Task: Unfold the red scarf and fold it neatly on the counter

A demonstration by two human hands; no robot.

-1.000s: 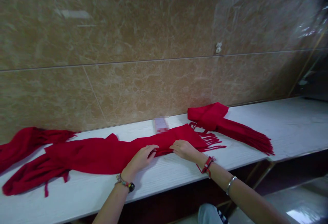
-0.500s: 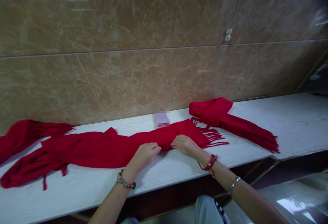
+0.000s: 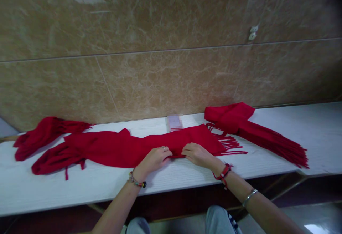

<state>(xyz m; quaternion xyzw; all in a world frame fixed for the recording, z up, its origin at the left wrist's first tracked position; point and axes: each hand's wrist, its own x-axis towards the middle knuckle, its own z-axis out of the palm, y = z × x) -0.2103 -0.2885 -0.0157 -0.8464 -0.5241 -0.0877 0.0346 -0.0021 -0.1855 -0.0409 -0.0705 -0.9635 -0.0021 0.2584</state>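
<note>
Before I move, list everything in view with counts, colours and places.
Long red fringed scarf: 1, red, centre
Folded-over red fringed scarf: 1, red, right side
Bunched red fringed fabric: 1, red, left side
Flat lilac rectangle: 1, pale lilac, partly blurred, behind long scarf
Wood-grain tabletop: 1, white, under the fabrics
Marbled tile wall: 1, brown, background
Small wall fixture: 1, white, upper right
Shiny floor: 1, grey, lower right
Beaded bracelet: 1, multicoloured, left wrist
Cord bracelet: 1, red, right wrist
Metal bangle: 1, silver, right forearm
Trousered knees: 2, grey-blue, bottom
Left hand: 1, ringed, at long scarf's near edge
Right hand: 1, bare, same edge
</note>
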